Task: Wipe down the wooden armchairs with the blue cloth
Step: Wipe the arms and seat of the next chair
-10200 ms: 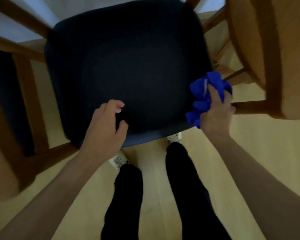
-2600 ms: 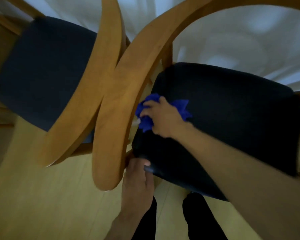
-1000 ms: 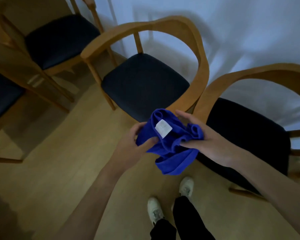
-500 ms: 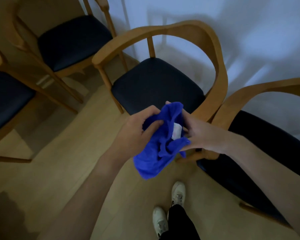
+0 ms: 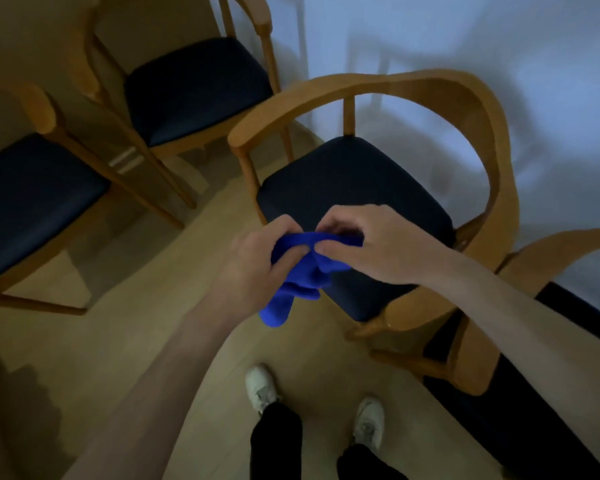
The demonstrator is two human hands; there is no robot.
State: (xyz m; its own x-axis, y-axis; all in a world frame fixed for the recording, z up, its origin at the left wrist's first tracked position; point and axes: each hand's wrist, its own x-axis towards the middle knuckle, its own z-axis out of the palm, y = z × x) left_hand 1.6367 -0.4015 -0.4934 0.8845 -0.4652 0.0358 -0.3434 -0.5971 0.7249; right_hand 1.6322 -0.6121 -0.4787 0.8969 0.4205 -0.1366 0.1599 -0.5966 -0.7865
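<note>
While the person stands on the floor (image 5: 84, 341) in white shoes (image 5: 262, 388) and black trousers (image 5: 276, 441), both hands are up in front, bunching the cloth (image 5: 300, 271) between them. Left hand (image 5: 257, 261) has its thumb and fingers curled round the left part of the cloth, so that grip is closed on it. Right hand (image 5: 368, 244) pinches the top edge from the other side, thumb nearly touching the left thumb, fingers curled over the fabric. A loose blue tail of the cloth hangs down below the left hand, clear of the floor and not touching any chair.

Right behind the hands is the nearest armchair (image 5: 378, 181), dark seat pad and a curved wooden arm rail running round the back. Off to the right, just beside it, sits another chair (image 5: 551, 251), mostly cut off by the frame edge. Further back on the left is a third chair (image 5: 32, 188), and past that a fourth chair (image 5: 194, 88) in the corner. Pale wall (image 5: 499, 46) behind everything, pretty dim and a bit blurry back there.
</note>
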